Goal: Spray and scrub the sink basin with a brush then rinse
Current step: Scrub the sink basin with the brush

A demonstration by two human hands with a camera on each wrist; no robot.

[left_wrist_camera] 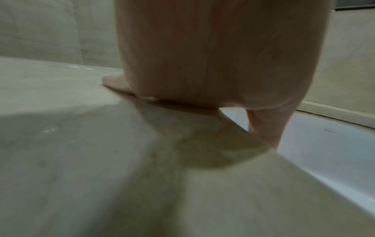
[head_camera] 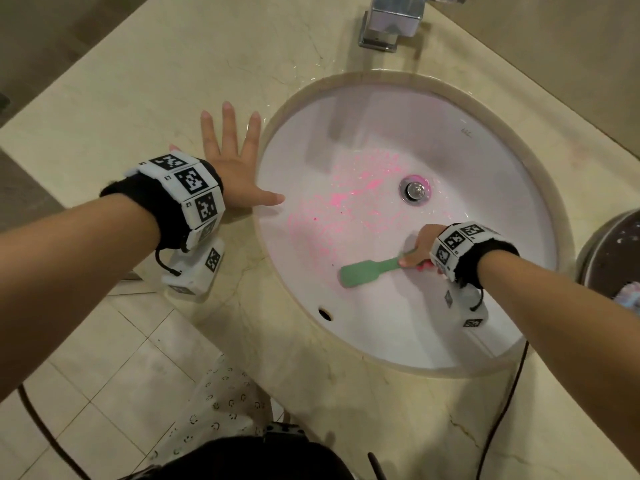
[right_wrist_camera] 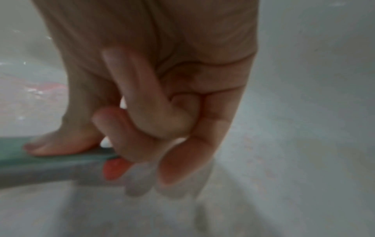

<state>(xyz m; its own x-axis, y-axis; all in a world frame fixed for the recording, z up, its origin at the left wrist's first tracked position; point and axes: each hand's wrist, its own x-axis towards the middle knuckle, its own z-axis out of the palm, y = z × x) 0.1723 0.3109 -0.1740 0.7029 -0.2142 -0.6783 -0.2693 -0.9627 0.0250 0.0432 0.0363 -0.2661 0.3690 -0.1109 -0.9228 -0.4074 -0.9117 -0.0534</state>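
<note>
A white oval sink basin [head_camera: 478,161] holds streaks of pink cleaner [head_camera: 356,188] around the drain [head_camera: 415,190]. My right hand [head_camera: 417,252] grips the handle of a green brush [head_camera: 363,271] whose head lies on the basin's near slope, left of the hand. In the right wrist view my fingers [right_wrist_camera: 154,121] curl round the green handle [right_wrist_camera: 50,163], thumb on top. My left hand [head_camera: 230,161] lies flat with spread fingers on the beige counter [head_camera: 138,98] at the basin's left rim, thumb reaching over the edge. The left wrist view shows the palm [left_wrist_camera: 202,64] pressing the counter [left_wrist_camera: 81,160].
A chrome tap [head_camera: 393,22] stands behind the basin. A dark round bin [head_camera: 613,258] sits at the right edge. An overflow hole [head_camera: 324,313] is in the basin's near wall. A black cable [head_camera: 509,403] hangs over the counter front. Tiled floor [head_camera: 104,375] lies below left.
</note>
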